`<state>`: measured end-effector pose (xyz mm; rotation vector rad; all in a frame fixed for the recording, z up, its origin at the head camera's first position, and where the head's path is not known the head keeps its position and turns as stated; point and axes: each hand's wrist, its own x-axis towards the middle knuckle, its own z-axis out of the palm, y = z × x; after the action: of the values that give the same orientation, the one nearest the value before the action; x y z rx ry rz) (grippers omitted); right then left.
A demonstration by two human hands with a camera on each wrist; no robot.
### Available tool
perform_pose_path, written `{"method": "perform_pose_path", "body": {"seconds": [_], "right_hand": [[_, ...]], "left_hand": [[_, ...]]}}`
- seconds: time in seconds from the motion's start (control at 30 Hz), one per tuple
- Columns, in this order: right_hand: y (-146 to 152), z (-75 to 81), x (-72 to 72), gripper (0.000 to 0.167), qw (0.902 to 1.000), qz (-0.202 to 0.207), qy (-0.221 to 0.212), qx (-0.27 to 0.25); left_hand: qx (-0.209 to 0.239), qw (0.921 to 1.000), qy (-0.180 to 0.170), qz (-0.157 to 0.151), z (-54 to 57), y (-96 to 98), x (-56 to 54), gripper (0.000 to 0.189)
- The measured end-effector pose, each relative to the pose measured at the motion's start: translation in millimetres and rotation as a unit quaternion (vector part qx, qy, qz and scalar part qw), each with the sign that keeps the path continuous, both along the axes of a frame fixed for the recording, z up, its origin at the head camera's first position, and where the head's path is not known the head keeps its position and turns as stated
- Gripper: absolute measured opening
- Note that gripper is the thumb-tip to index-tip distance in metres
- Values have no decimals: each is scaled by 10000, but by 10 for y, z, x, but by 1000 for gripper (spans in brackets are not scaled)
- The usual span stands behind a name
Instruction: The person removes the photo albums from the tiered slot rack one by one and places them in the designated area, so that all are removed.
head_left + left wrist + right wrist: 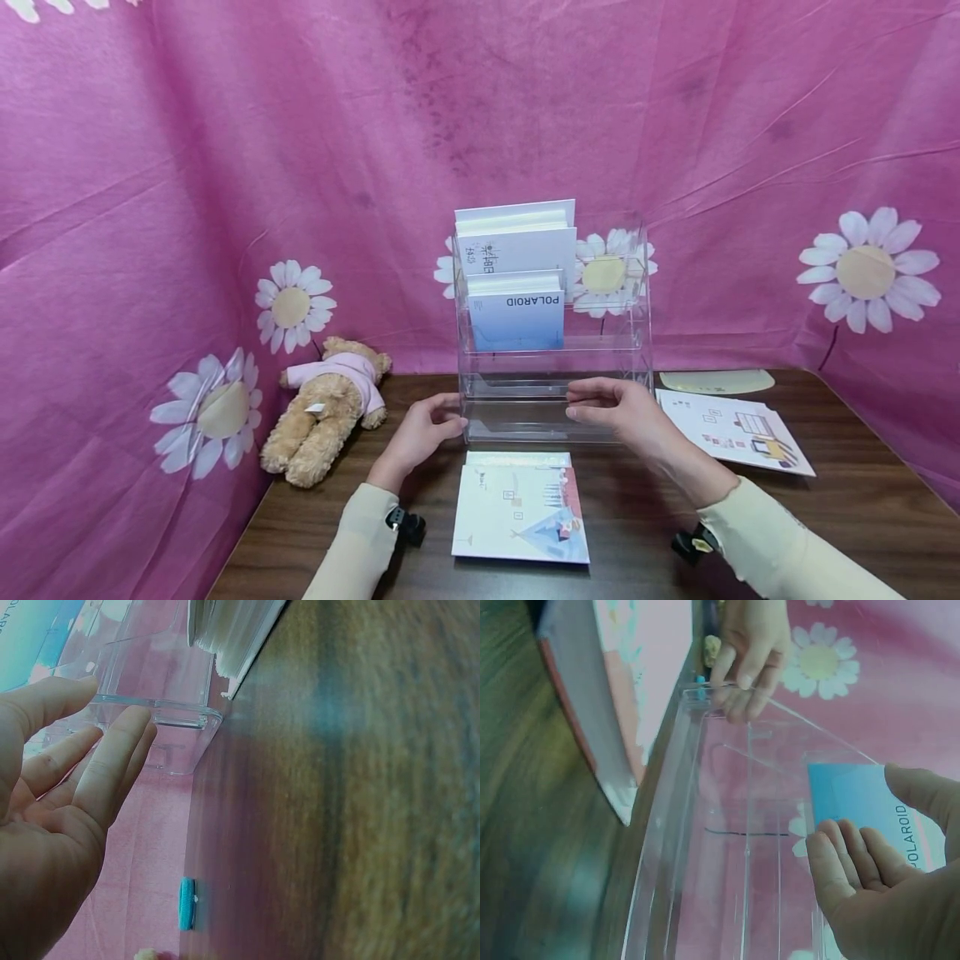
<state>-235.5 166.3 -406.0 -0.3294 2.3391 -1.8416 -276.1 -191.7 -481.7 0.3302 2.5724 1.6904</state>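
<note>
Clear acrylic rack (607, 343) is holding a white booklet (525, 252) and blue booklet (517, 327); tent booklet (517, 517) and digger booklet (729, 427) are lying outside, unracked. Loose-fingered left hand (422, 427) and right hand (624, 413) are gripping nothing.

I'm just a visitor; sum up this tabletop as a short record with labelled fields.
Stand: clear tiered stand on a wooden table
In stand: blue POLAROID book, white book behind it
Left hand: at the stand's left edge, contact unclear
Right hand: by the lower tiers, holding nothing
Before stand: tent-picture book, lying flat
Far left: teddy bear, lying down
</note>
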Motion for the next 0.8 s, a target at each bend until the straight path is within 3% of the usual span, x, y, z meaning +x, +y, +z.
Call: {"method": "perform_pose_path", "body": {"seconds": [0.17, 0.47, 0.8], "right_hand": [[-33, 57, -33, 57, 10000, -2, 14, -73], [-80, 181, -118, 50, 9981, -513, 322, 147], [-55, 350, -318, 52, 9942, -738, 722, 315]], "left_hand": [[-48, 10000, 15, -18, 3, -10, -2, 49], [-9, 10000, -32, -41, -3, -22, 1, 51], [-32, 10000, -30, -56, 10, -15, 6, 51]]}}
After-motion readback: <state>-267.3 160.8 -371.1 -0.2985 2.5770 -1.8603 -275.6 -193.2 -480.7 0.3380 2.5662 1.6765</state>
